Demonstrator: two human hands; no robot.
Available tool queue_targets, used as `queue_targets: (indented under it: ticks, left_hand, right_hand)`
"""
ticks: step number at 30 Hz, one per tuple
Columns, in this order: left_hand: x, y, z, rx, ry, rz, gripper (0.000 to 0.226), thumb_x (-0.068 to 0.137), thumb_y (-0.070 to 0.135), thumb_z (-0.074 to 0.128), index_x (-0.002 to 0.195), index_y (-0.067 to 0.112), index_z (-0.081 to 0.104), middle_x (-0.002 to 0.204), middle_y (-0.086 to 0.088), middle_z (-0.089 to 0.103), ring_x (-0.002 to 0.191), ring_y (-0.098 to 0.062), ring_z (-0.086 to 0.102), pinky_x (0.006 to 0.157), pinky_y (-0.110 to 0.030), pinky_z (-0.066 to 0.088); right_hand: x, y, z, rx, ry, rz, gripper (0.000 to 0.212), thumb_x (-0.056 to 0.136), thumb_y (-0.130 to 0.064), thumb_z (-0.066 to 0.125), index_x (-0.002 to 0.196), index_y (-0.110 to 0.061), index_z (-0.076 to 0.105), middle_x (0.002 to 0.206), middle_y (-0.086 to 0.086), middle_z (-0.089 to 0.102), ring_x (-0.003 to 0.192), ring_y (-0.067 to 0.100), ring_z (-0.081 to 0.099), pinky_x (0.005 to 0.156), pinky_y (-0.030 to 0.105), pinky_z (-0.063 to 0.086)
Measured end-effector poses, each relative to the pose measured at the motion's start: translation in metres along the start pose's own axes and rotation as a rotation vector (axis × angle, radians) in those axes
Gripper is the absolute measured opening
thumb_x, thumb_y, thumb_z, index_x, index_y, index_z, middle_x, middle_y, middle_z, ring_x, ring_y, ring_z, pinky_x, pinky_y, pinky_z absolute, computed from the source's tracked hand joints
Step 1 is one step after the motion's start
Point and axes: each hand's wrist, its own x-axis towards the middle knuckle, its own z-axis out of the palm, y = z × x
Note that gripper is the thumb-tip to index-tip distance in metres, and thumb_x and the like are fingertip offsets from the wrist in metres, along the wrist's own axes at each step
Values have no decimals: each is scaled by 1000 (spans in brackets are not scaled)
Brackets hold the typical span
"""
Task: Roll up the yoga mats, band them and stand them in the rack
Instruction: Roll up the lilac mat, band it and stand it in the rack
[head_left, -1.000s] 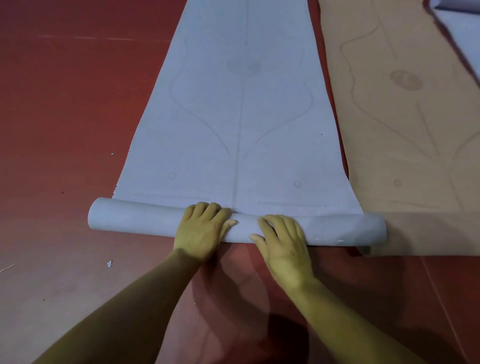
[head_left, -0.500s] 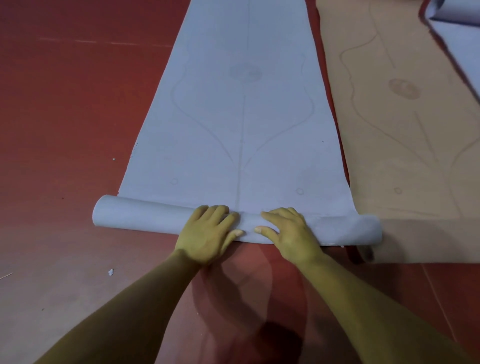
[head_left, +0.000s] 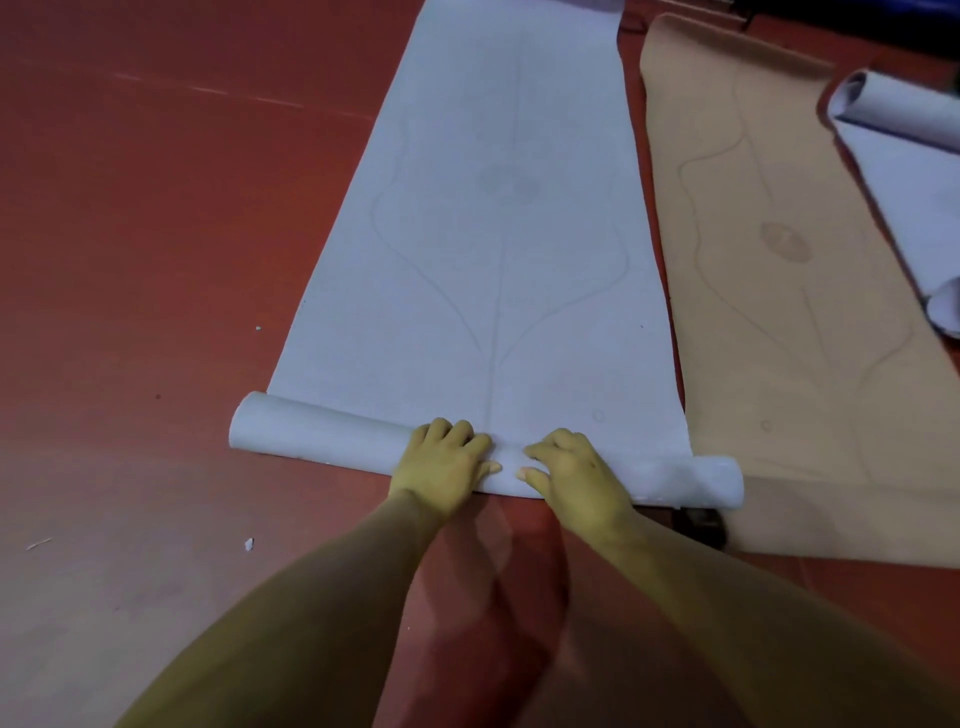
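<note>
On the red floor (head_left: 156, 234), you are inching the roll (head_left: 322, 431) of the grey mat (head_left: 493, 286) farther, left hand (head_left: 447, 460) and right hand (head_left: 571, 467) seemingly gripping it, most still lying flat.

Red floor (head_left: 156, 234) — on it a grey mat (head_left: 493, 260), tan mat (head_left: 805, 364), second grey mat (head_left: 909, 192).

Dim, warm cast — soft focus, wide-angle bending at edges, faint shadows below arms.

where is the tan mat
In the head view, the tan mat lies flat on the floor, right of the part-rolled grey mat.
</note>
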Motion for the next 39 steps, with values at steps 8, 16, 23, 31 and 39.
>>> queue_targets:
  ticks: [8,16,23,31,39]
  left_hand:
    - [9,-9,14,93,99,50,41,96,51,39,95,24,70,87,4,62,78,-25,58,78,-37,33]
    - [35,-8,15,218,216,-9,34,98,47,46,88,17,60,84,-3,55,75,-28,49,72,-39,32]
    - [54,-11,19,160,287,-7,36,94,45,50,72,19,61,70,0,53,66,-27,48,64,-37,28]
    - [50,-15,15,122,303,39,32,99,40,50,79,20,65,75,1,57,69,-27,51,65,-36,32]
    - [35,-23,18,131,186,70,49,101,50,46,121,12,70,109,-2,67,97,-28,60,95,-42,45]
  right_hand:
    - [-4,27,26,151,202,-56,43,84,-36,74,120,-14,73,113,2,65,103,23,57,96,38,49]
    - [23,42,39,99,438,-172,27,88,-44,59,92,-23,77,96,-8,63,94,14,51,87,30,35]
    - [39,51,36,-9,450,-302,32,93,-43,56,84,-20,75,88,-7,64,84,18,54,78,35,46]
    - [38,49,41,4,467,-169,39,88,-54,56,96,-23,79,98,-8,68,90,17,59,88,28,37]
    - [61,48,27,-16,428,-137,43,90,-54,49,98,-25,80,94,-9,68,86,20,63,86,31,38]
